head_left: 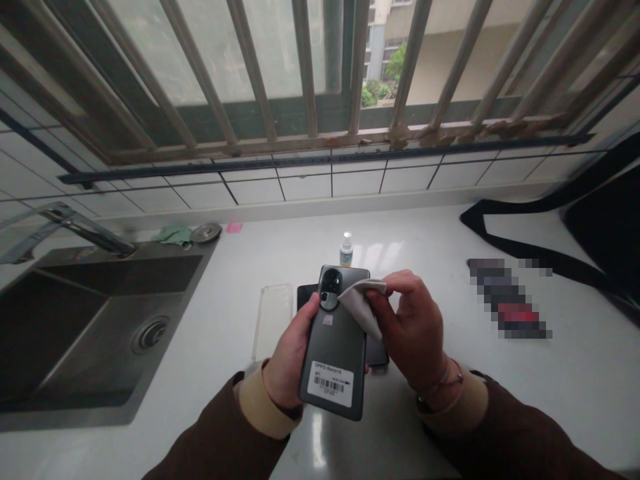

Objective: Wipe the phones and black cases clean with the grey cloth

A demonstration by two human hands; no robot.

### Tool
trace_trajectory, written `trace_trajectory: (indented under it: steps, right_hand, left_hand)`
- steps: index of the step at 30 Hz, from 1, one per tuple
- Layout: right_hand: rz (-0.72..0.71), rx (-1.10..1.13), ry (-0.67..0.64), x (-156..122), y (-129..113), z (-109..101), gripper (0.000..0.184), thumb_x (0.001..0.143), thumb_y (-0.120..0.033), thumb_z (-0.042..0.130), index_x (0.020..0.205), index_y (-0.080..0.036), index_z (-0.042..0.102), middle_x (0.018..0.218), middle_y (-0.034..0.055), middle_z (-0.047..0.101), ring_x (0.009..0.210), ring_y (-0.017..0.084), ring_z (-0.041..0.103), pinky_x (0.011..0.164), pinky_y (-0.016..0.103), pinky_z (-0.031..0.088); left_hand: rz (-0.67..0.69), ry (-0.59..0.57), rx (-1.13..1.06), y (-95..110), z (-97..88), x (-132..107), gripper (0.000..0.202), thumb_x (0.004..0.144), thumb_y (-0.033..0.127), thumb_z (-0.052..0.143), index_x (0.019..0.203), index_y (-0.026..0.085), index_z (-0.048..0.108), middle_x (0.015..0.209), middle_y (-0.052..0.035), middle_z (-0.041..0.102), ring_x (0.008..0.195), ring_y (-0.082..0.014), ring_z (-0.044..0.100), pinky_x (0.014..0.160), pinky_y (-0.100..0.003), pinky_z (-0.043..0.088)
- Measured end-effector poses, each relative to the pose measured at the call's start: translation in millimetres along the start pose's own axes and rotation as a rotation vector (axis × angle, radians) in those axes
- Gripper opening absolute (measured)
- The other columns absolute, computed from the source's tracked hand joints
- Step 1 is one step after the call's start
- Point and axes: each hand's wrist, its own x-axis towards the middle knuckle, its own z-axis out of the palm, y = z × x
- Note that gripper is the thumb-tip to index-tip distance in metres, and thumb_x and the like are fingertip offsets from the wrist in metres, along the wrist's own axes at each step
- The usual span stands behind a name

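Grey phone (pixel 333 353) and cloth (pixel 361 305) in hands (pixel 291 353) (pixel 409 327)

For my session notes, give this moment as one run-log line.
left hand: holds grey OPPO phone | right hand: presses pale cloth on phone back | steel sink

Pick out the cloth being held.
The pale grey cloth, pinched by the right hand against the phone; the green cloth lies bunched beside the sink.

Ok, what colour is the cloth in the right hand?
Pale grey, shown best in the head view: the cloth pinched by the right hand.
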Motion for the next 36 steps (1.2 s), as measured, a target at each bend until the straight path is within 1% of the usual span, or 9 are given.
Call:
trace_trajectory:
  steps: [5, 8, 12, 15, 18, 25, 28, 33, 36]
  right_hand:
    - [0.119, 0.010, 0.053, 1, 4, -1, 0.010, 0.104, -0.028, 0.069, 0.097, -0.026, 0.062, 0.093, -0.0007, 0.064, 0.085, 0.019, 0.062, 0.079, 0.038, 0.051]
    - [0.183, -0.013, 0.064, 3, 6, -2, 0.013, 0.105, -0.034, 0.068, 0.097, -0.026, 0.062, 0.091, -0.0005, 0.063, 0.084, 0.019, 0.062, 0.078, 0.038, 0.050]
    - [0.244, -0.066, 0.093, 12, 12, -4, 0.020, 0.104, -0.042, 0.069, 0.095, -0.025, 0.062, 0.087, -0.0007, 0.062, 0.079, 0.019, 0.060, 0.075, 0.037, 0.050]
    - [0.285, -0.185, 0.129, 24, 24, -10, 0.025, 0.102, -0.046, 0.070, 0.094, -0.024, 0.064, 0.080, -0.0017, 0.061, 0.072, 0.018, 0.059, 0.070, 0.033, 0.048]
    - [0.280, -0.399, 0.025, 36, 42, -22, 0.025, 0.100, -0.047, 0.071, 0.095, -0.022, 0.066, 0.077, 0.0002, 0.065, 0.069, 0.019, 0.060, 0.067, 0.033, 0.044]
    - [0.174, -0.860, -0.032, 48, 70, -44, 0.017, 0.106, -0.034, 0.058, 0.100, -0.020, 0.065, 0.096, 0.0103, 0.072, 0.085, 0.026, 0.064, 0.070, 0.035, 0.038]
    - [0.129, -0.871, -0.112, 46, 73, -37, 0.015, 0.107, -0.028, 0.055, 0.104, -0.020, 0.067, 0.102, 0.0121, 0.071, 0.089, 0.026, 0.064, 0.072, 0.035, 0.039]
    - [0.146, -0.761, -0.382, 38, 78, -16, 0.015, 0.104, -0.026, 0.060, 0.096, -0.022, 0.071, 0.099, 0.0076, 0.072, 0.080, 0.021, 0.063, 0.069, 0.032, 0.037]
    - [0.149, -0.744, -0.373, 37, 83, -13, 0.012, 0.102, -0.025, 0.063, 0.093, -0.022, 0.071, 0.095, 0.0056, 0.072, 0.078, 0.020, 0.063, 0.069, 0.032, 0.038]
  left_hand:
    - [0.013, -0.117, 0.015, -3, -3.7, 2, 0.064, 0.110, 0.060, 0.043, 0.118, 0.008, 0.080, 0.103, -0.0195, 0.084, 0.081, -0.0264, 0.082, 0.076, -0.038, 0.066]
    - [0.014, -0.203, 0.075, -4, -3.0, 1, 0.073, 0.108, 0.065, 0.040, 0.121, 0.004, 0.079, 0.104, -0.0222, 0.083, 0.080, -0.0239, 0.081, 0.077, -0.032, 0.064]
    - [0.042, -0.229, 0.159, -8, 0.8, -1, 0.076, 0.106, 0.070, 0.045, 0.116, 0.003, 0.080, 0.100, -0.0205, 0.082, 0.082, -0.0223, 0.078, 0.078, -0.028, 0.060]
    - [0.106, -0.243, 0.218, -11, 3.9, -1, 0.078, 0.106, 0.072, 0.043, 0.113, 0.004, 0.082, 0.100, -0.0202, 0.080, 0.094, -0.0261, 0.077, 0.091, -0.032, 0.058]
    - [0.177, -0.186, 0.211, -11, 4.0, 0, 0.074, 0.106, 0.070, 0.044, 0.110, 0.007, 0.082, 0.103, -0.0188, 0.080, 0.098, -0.0281, 0.077, 0.098, -0.036, 0.058]
    - [0.118, 0.045, 0.169, -8, 1.3, 10, 0.073, 0.108, 0.067, 0.044, 0.099, 0.005, 0.082, 0.096, -0.0167, 0.077, 0.080, -0.0228, 0.076, 0.079, -0.035, 0.066]
    - [0.142, 0.095, 0.194, -8, 2.4, 11, 0.069, 0.109, 0.065, 0.045, 0.100, 0.007, 0.082, 0.095, -0.0148, 0.077, 0.077, -0.0211, 0.075, 0.072, -0.034, 0.068]
    - [0.212, 0.135, 0.247, -9, 2.8, 10, 0.065, 0.107, 0.065, 0.051, 0.102, 0.008, 0.082, 0.099, -0.0152, 0.078, 0.079, -0.0200, 0.075, 0.070, -0.031, 0.067]
    - [0.227, 0.147, 0.276, -9, 2.6, 9, 0.066, 0.106, 0.066, 0.053, 0.105, 0.007, 0.082, 0.100, -0.0158, 0.078, 0.078, -0.0201, 0.075, 0.070, -0.031, 0.067]
